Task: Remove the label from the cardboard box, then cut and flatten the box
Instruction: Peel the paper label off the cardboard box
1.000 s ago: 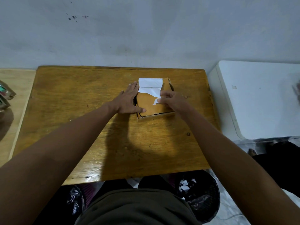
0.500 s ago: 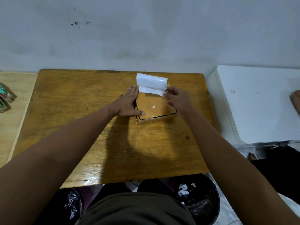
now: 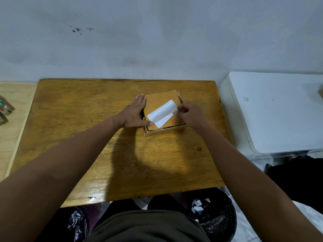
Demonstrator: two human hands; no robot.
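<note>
A: Head view – where's the cardboard box (image 3: 161, 100)?
B: On the wooden table (image 3: 78, 119), far half, approx centre-right. Lies flat, brown top face up, long axis running roughly 12 to 6, turned slightly toward 1.
A: And the label (image 3: 161, 113)?
B: White strip, peeled & curled above the top face, long axis approx 8 to 2. Its 2 o'clock end sits in the right hand (image 3: 189, 115), fingers curled, pinching it. Whether the 8 o'clock end is still stuck, can't tell.
A: Left hand (image 3: 135, 113)?
B: Flat, fingers straight & together, pressed along the box's 9 o'clock edge; thumb reaches onto the near-left corner, just beside the label's low end.
A: Else?
B: White appliance (image 3: 279, 110) at 3, black bin (image 3: 215, 215) w/ paper scraps at 5, under the table edge.
</note>
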